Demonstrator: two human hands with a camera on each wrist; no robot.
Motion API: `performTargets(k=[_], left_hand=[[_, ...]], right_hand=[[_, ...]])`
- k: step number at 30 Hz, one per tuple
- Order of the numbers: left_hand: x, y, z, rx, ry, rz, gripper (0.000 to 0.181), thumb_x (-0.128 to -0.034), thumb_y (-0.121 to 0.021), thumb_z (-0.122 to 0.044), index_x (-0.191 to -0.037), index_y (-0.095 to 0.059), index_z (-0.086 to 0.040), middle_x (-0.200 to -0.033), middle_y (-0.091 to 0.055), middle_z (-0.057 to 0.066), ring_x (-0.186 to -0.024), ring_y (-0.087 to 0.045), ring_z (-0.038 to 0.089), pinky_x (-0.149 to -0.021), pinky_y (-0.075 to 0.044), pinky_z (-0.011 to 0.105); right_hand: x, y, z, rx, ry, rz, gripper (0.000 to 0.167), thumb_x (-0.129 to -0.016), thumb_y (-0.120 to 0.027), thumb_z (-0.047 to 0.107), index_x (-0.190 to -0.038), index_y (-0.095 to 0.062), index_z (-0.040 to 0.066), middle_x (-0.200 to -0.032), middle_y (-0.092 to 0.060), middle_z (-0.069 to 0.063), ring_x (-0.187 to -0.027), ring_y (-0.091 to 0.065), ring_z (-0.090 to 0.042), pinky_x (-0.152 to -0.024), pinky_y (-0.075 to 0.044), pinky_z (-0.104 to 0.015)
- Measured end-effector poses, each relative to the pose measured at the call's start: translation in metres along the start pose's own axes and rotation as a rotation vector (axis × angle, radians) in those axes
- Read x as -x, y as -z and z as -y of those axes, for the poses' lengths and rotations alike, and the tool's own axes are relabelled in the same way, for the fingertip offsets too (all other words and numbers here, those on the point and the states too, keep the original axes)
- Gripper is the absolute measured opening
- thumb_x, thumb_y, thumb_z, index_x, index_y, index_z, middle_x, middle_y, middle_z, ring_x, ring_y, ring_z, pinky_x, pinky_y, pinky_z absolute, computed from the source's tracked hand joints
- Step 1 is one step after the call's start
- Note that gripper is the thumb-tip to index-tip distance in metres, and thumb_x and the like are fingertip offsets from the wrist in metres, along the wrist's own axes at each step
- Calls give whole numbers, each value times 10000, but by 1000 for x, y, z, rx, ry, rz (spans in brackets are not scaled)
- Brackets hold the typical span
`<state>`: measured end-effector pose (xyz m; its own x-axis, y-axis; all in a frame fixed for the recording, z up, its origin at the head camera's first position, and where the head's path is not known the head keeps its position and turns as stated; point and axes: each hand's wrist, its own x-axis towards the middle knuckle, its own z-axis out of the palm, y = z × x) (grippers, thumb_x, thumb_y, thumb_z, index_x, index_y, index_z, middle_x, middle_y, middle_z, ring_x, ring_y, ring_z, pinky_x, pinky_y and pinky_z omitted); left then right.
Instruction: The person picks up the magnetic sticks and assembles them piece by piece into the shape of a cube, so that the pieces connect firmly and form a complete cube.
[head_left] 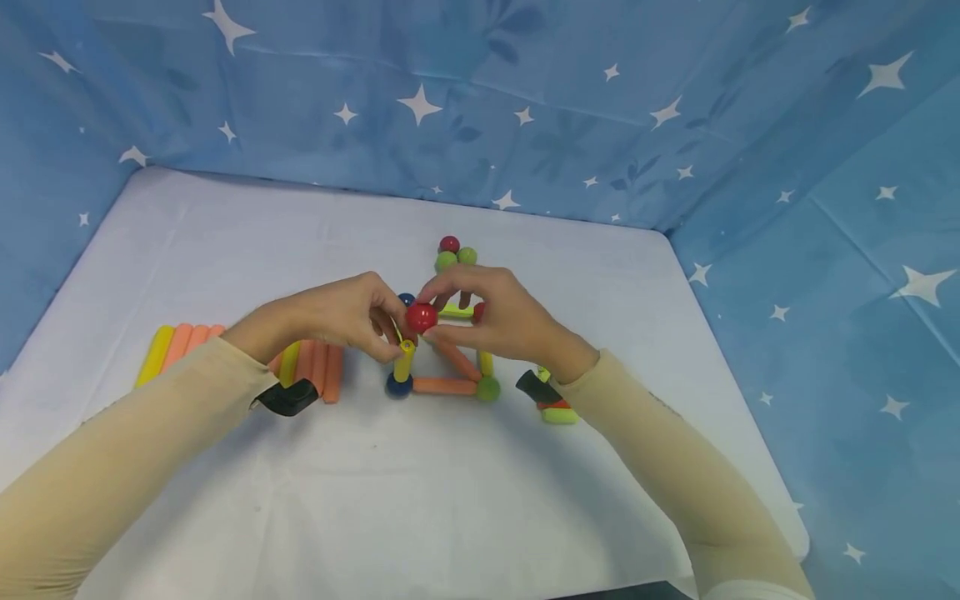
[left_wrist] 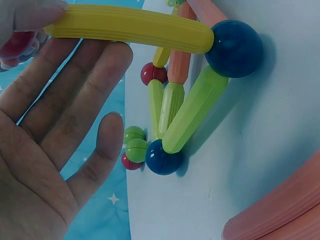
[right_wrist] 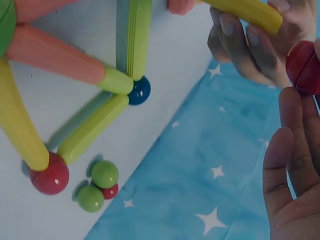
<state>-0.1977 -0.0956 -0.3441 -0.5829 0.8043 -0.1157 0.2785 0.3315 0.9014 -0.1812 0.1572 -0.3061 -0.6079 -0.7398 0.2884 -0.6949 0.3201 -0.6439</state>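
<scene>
My left hand (head_left: pixel 348 312) pinches the upper end of a yellow rod (left_wrist: pixel 132 29) between thumb and fingers. Its lower end meets a dark blue ball (left_wrist: pixel 235 49), and the rod stands up from the table. A glossy red ball (head_left: pixel 422 317) sits between the fingertips of my right hand (head_left: pixel 506 312), close to the rod's top; whether they touch I cannot tell. Below the hands lies a flat frame of rods and balls, with an orange rod (head_left: pixel 445 386) along the near side, a green ball (head_left: pixel 488 388) at one corner, and a diagonal orange-and-green rod line (right_wrist: pixel 60 55) across it.
Orange and yellow rods (head_left: pixel 332 375) lie in a row at left, partly behind the left forearm. Two green balls (right_wrist: pixel 104 173) and a small red ball (right_wrist: pixel 110 191) cluster beyond the frame. Short rods (head_left: pixel 560 414) lie near the right wrist. A blue starry curtain (head_left: pixel 465 108) borders the table.
</scene>
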Motion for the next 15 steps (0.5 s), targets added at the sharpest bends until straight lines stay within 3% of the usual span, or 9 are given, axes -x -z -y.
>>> performTargets(k=[6,11,15], left_hand=[[0,0,1,19,-11,4,220,-814,-792,-86,-1034,-799,-70,-943,-757,24,-884,-720,210,-842,-558,394],[1,1,1,14,-25,21,279,-821,-794,-114,-1099,-796,-98,-992,-760,1,-912,-706,210,-840,-554,391],[4,7,2,78,-80,19,259,-909,-720,-203,-1118,-788,-67,-999,-762,27,-950,-679,240,-870,-530,430]], right_hand=[[0,-10,6,-6,45,71,360,-833,-859,153,-1167,-728,123,-1109,-692,96,-1008,-618,-62,-817,-525,-308],[-1,-13,5,-6,73,87,361,-824,-860,111,-1162,-730,103,-1112,-696,76,-1032,-629,-58,-874,-528,-288],[-1,-14,7,15,81,74,361,-819,-865,117,-1156,-735,108,-1113,-689,73,-1034,-620,-73,-851,-529,-287]])
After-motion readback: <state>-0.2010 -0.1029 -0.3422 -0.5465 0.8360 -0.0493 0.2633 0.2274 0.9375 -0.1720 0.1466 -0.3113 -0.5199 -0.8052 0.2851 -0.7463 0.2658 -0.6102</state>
